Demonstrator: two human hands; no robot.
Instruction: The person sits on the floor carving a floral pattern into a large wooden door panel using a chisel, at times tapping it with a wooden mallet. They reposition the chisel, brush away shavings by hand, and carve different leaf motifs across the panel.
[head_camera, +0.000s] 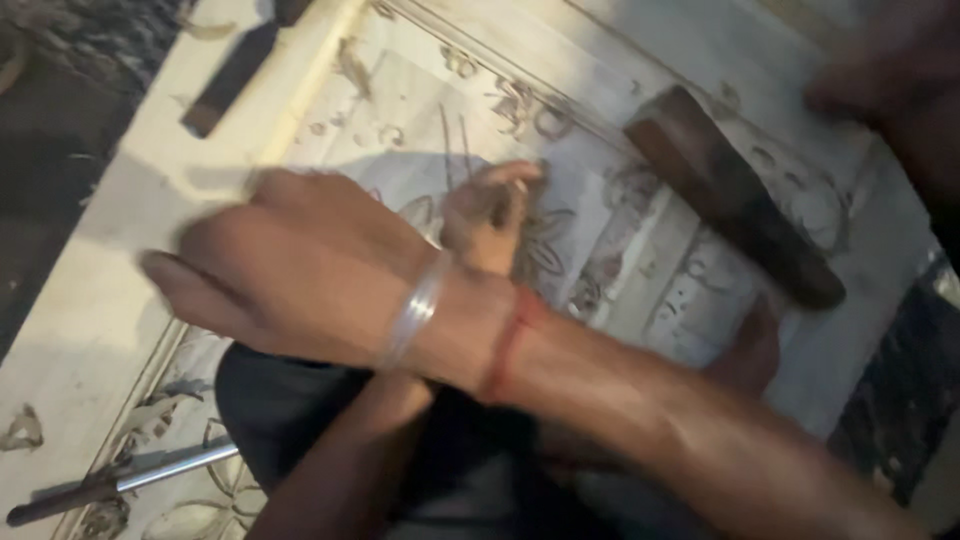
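Right hand (290, 270) blurred, grip unclear, left hand (490, 215) curled on carved panel (640, 250), mallet (730, 195) near

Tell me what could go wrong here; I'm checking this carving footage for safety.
1. The right hand crosses over the left hand and is motion-blurred; the left fingers pressed on the carved panel could get struck.
2. The wooden mallet lies loose on the panel and could be knocked by a sweeping arm.
3. A chisel lies near the panel's lower edge, close to the person's leg, and might be bumped.
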